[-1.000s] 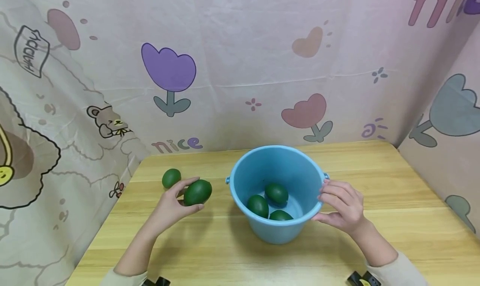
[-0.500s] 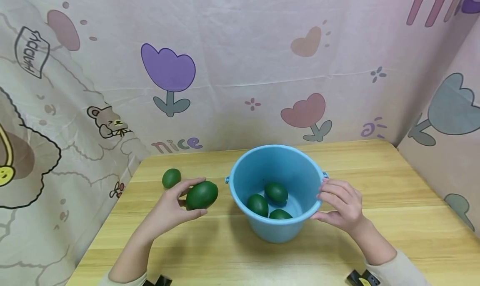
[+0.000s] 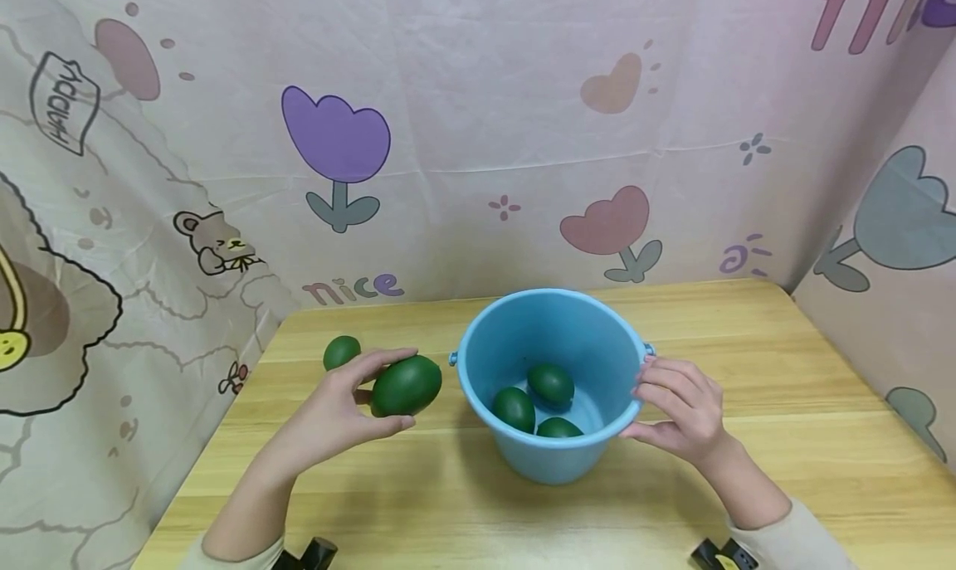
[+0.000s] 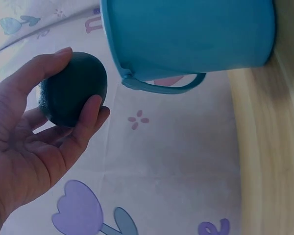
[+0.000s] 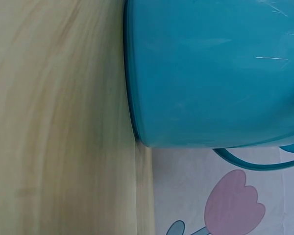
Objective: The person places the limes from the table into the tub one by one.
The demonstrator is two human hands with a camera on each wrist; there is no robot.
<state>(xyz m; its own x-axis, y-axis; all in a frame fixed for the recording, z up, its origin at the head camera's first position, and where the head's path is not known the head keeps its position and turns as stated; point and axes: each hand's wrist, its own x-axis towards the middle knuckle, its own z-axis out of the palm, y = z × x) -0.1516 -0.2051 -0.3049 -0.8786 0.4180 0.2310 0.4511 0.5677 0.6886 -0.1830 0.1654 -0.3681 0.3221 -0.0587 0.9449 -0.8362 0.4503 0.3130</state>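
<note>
My left hand (image 3: 339, 404) holds a smooth dark green oval fruit (image 3: 407, 385) between thumb and fingers, above the table just left of the light blue bucket (image 3: 548, 462). In the left wrist view the same fruit (image 4: 73, 90) sits in the fingertips, apart from the bucket's rim (image 4: 112, 39). My right hand (image 3: 683, 408) grips the bucket's right rim, its thumb lower on the near side. Inside the bucket lie three like fruits, one (image 3: 550, 385) toward the back. The right wrist view shows the bucket's side (image 5: 210, 73) but not the hand.
Another green fruit (image 3: 342, 352) rests on the wooden table (image 3: 418, 487) at the back left, behind my left hand. The bucket's handle (image 4: 171, 89) hangs down on its far side. A printed cloth (image 3: 463, 138) stands behind the table and along its sides.
My left hand has carried its green fruit a little to the right, closer to the bucket. The right hand and the bucket have stayed in place.
</note>
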